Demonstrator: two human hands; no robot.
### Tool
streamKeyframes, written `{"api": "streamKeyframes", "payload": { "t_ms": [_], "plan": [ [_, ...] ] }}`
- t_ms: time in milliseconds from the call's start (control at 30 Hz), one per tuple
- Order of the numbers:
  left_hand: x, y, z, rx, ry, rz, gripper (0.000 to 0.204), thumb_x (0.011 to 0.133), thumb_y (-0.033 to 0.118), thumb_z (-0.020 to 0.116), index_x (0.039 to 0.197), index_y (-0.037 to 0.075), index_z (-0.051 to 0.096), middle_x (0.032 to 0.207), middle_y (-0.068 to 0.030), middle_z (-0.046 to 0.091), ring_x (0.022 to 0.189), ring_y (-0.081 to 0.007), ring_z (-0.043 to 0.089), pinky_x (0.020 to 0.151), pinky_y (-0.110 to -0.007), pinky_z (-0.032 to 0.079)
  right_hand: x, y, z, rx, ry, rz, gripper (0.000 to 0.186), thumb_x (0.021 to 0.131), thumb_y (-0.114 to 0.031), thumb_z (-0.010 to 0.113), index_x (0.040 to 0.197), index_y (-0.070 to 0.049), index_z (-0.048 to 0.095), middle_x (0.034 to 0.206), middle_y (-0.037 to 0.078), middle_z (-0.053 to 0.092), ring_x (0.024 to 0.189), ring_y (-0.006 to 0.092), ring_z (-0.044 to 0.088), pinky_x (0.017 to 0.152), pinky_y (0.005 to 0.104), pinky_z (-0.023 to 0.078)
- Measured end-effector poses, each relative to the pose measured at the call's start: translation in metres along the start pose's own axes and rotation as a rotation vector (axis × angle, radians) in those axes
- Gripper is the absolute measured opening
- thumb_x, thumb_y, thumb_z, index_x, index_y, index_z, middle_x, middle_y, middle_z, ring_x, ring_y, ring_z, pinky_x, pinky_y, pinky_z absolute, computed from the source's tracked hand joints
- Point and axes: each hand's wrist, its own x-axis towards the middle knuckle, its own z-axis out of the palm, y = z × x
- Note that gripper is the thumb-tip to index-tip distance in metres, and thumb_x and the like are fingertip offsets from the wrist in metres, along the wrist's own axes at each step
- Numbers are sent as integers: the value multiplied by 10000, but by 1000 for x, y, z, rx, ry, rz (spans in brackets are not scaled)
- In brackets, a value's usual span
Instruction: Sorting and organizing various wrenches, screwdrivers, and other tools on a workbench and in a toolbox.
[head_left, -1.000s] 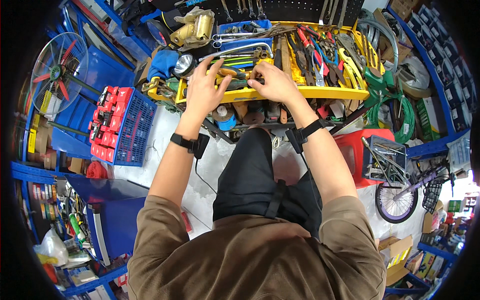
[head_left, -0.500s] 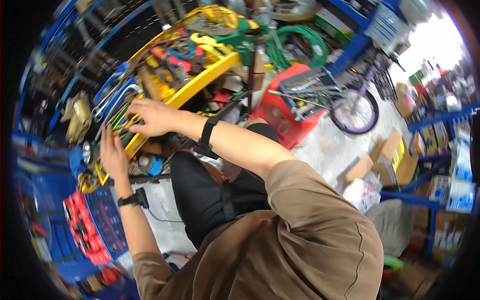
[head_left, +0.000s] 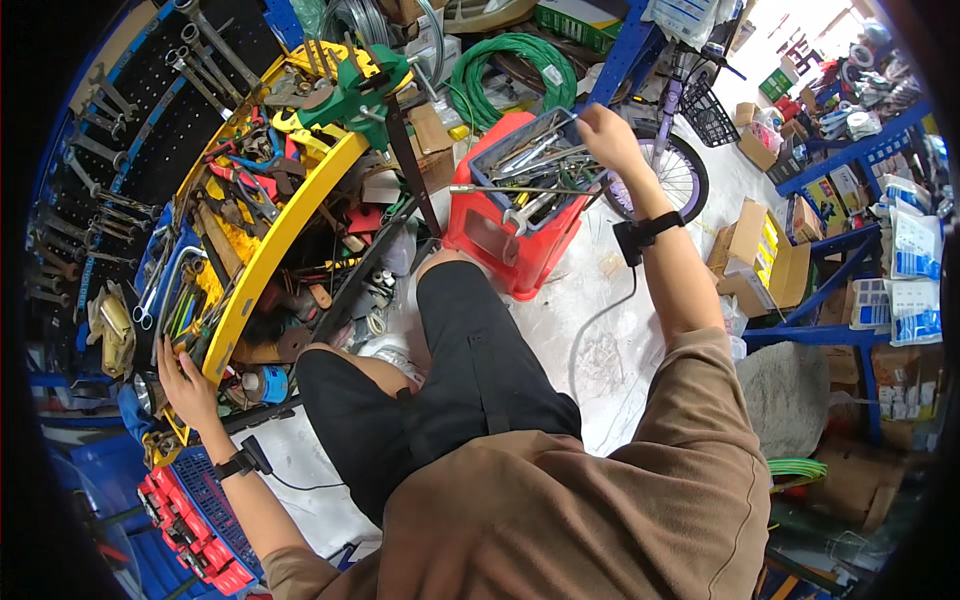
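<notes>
Bin [head_left: 483, 168] of metal tools [head_left: 545, 165], upper centre of frame, on red stool [head_left: 548, 258]. Right hand [head_left: 610, 140] beside bin's right edge, fingers curled narrow; from where I stand, cannot tell whether gripping anything. Left hand [head_left: 190, 392], left of frame, fingers loosely spread, at yellow tray's [head_left: 272, 258] lower end.

The right hand [head_left: 607, 140] curls at one o'clock, fingertips hidden, any grip impossible to confirm; its forearm [head_left: 678, 262] masks part of a bicycle wheel [head_left: 684, 182] at two. The lower edge crops a brown shirt [head_left: 580, 520] at six. Packet [head_left: 915, 255] print at three is illegibly small.
</notes>
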Motion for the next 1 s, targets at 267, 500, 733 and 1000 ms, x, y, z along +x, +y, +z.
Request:
{"api": "streamKeyframes", "payload": {
  "t_ms": [267, 500, 733, 1000],
  "plan": [
    [-2, -2, -2, -1, -18, -26, 449, 1076, 312, 439, 1420, 50, 556, 1478, -178, 527, 1353, -373, 497, 1114, -433, 392, -25, 51, 51, -439, -81, 20, 383, 900, -312, 656, 1182, -55, 611, 1187, 170, 625, 1177, 378, 596, 927, 526, 529],
    [-1, 1, 0, -4, -16, -19, 443, 1066, 295, 447, 1405, 35, 562, 1461, -191, 537, 1337, -382, 506, 1113, -430, 391, 10, 29, 79, -784, -538, 8, 341, 935, -184, 551, 1239, -131, 697, 1362, 77, 618, 1311, 282, 526, 1010, 478, 464],
    [-1, 4, -8, 2, -9, -9, 443, 1061, 288, 456, 1420, 49, 556, 1464, -182, 538, 1330, -378, 512, 1110, -440, 400, 27, 32, 101, -868, -628, -94, 338, 910, -160, 601, 1232, -114, 694, 1364, 98, 616, 1292, 287, 549, 1014, 482, 476],
    [1, 12, -4, -23, -19, -37, 432, 1032, 254, 477, 1396, 41, 569, 1448, -190, 544, 1284, -390, 537, 1072, -444, 432, 38, 67, 107, -903, -640, -216, 290, 970, -226, 529, 1167, -72, 677, 1201, 154, 693, 1087, 325, 688, 885, 455, 550]
  ]
}}
